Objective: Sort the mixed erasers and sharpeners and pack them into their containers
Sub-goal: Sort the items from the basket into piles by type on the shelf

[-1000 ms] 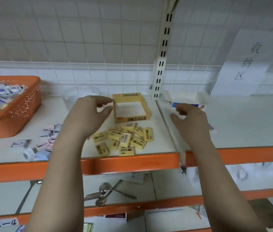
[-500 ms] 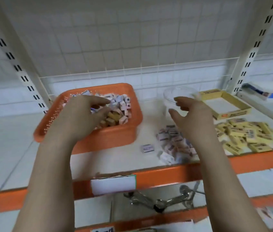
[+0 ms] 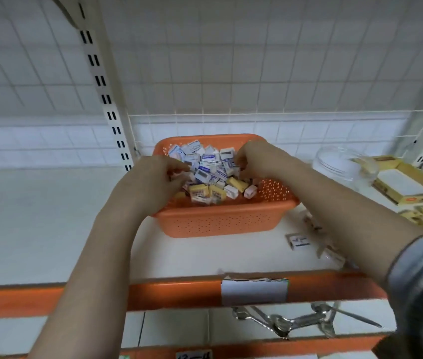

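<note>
With my left hand [image 3: 153, 174] and right hand [image 3: 254, 158] curled into the basket [image 3: 218, 221], grasp unclear, I should pick one type at a time.

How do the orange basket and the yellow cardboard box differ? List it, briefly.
The orange basket is perforated plastic with rounded corners; the yellow cardboard box is a shallow, square-cornered tray with printed sides. The orange basket holds a heap of mixed small packets, and both hands reach into it; the yellow cardboard box looks empty and untouched. Both are open-topped and stand on the same shelf.
</note>
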A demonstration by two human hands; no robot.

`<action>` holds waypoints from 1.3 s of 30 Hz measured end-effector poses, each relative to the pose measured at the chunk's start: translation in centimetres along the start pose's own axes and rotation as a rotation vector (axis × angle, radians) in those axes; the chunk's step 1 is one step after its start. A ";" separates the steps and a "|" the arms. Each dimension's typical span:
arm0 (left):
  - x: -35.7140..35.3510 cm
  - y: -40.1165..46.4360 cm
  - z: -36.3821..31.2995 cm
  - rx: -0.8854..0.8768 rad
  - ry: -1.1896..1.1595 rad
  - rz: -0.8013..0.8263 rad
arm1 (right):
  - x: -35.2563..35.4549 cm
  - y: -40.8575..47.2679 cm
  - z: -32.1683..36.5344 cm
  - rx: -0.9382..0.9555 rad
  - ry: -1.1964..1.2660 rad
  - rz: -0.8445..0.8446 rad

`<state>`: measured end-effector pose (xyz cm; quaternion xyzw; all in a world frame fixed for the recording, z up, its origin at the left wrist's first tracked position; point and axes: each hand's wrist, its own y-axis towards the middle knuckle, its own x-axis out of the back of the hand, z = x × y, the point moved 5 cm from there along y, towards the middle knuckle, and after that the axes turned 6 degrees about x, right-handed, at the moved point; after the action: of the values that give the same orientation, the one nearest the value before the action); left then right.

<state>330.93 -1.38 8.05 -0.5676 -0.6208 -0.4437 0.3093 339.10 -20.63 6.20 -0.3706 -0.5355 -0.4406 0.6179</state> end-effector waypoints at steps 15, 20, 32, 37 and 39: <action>-1.1 1.8 0.9 0.006 -0.006 0.006 | -1.7 3.0 -1.1 0.123 -0.171 0.065; -1.2 2.4 0.9 -0.003 0.001 0.013 | -0.7 2.7 -1.2 0.107 -0.136 0.018; -3.1 7.0 -2.3 -0.290 0.373 0.187 | 3.1 -5.2 -2.9 -0.113 0.778 -0.531; -4.8 7.8 -3.3 -0.404 0.459 0.217 | 1.1 -10.0 -3.3 -0.215 1.357 -0.772; -5.3 8.1 -3.3 -0.420 0.468 0.237 | 0.4 -11.3 -3.3 -0.264 1.475 -0.829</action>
<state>339.35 -6.92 6.32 -0.5697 -0.3577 -0.6413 0.3692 329.56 -27.62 5.98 0.1677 -0.0334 -0.8181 0.5490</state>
